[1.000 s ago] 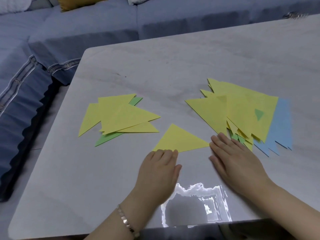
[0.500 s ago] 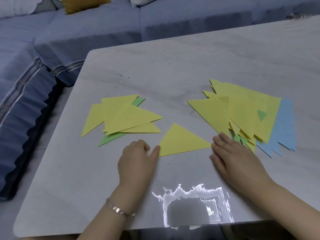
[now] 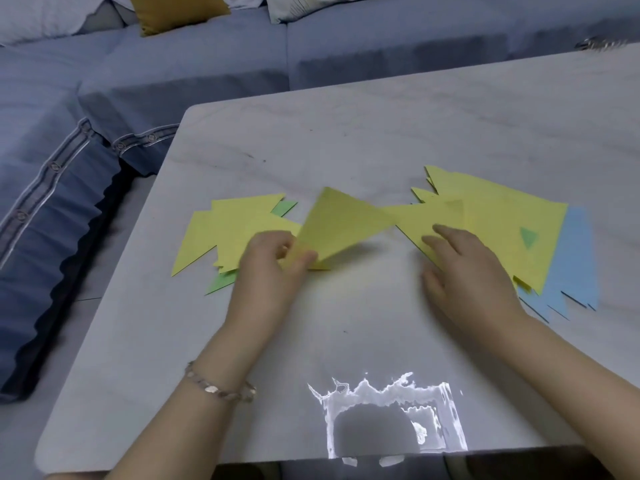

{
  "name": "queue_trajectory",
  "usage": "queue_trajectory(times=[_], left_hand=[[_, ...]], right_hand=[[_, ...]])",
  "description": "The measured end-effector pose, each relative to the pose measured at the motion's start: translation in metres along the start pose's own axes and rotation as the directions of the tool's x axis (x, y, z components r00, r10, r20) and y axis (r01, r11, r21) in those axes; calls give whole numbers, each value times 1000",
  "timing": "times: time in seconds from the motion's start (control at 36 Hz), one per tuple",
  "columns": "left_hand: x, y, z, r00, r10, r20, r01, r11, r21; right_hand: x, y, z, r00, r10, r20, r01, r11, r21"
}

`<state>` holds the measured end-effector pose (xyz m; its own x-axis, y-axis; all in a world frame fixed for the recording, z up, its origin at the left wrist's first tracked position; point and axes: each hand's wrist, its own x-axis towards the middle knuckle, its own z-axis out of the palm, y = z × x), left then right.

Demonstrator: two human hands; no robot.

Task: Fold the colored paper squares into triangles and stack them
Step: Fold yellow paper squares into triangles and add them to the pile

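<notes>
1. Left hand (image 3: 273, 271): thumb and curled fingers pinch the lower corner of a folded yellow triangle (image 3: 343, 226). The triangle is lifted clear of the table (image 3: 346, 140) and tilted, with a shadow beneath it. A beaded bracelet (image 3: 221, 391) circles this wrist.
2. Held triangle: its near corner overlaps the right edge of the left stack (image 3: 225, 230), and its far point reaches toward the right pile (image 3: 502, 216).
3. Left stack: several yellow triangles lie fanned flat, with a green triangle (image 3: 221, 284) showing at the bottom.
4. Right hand (image 3: 474, 271): the fingers are extended and gripping nothing. The fingertips rest on a yellow triangle (image 3: 415, 216) at the near-left edge of the right pile.
5. Right pile: overlapping yellow sheets lie over blue sheets (image 3: 571, 265). A small green patch (image 3: 528, 237) shows through.
6. Surroundings: a blue sofa (image 3: 104, 81) stands beyond the table, with a mustard cushion (image 3: 173, 8) on it.
</notes>
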<state>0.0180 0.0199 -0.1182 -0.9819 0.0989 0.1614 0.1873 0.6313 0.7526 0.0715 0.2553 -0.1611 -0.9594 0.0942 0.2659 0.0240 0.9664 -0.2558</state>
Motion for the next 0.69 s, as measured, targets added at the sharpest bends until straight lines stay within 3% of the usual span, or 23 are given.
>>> queue_trajectory(times=[0.08,0.17,0.33,0.42,0.5,0.58,0.64,0.69], left_hand=[[12,-2,-23,988,-7,-156,0,999,-44],[26,-17,-37,972,-45,-232,41,999,-20],[40,-68,-37,952,-229,-204,248,966,70],[33,-72,-29,948,-238,-214,285,930,230],[19,-59,-15,977,7,-212,73,927,367],[0,-44,5,943,315,-110,-264,905,334],[-13,-36,19,892,451,15,-432,844,318],[-27,-30,33,841,517,161,-542,793,279]], right_hand=[[15,-1,4,989,64,137,-53,995,-83],[22,-3,9,930,192,315,-141,974,-177],[29,-8,10,931,170,322,-63,946,-318],[32,-12,12,955,75,287,52,910,-412],[30,-19,6,946,105,305,69,858,-509],[25,-28,4,970,-15,241,110,916,-385],[16,-33,10,968,-221,123,246,934,-259],[3,-34,24,899,-437,30,437,890,-126]])
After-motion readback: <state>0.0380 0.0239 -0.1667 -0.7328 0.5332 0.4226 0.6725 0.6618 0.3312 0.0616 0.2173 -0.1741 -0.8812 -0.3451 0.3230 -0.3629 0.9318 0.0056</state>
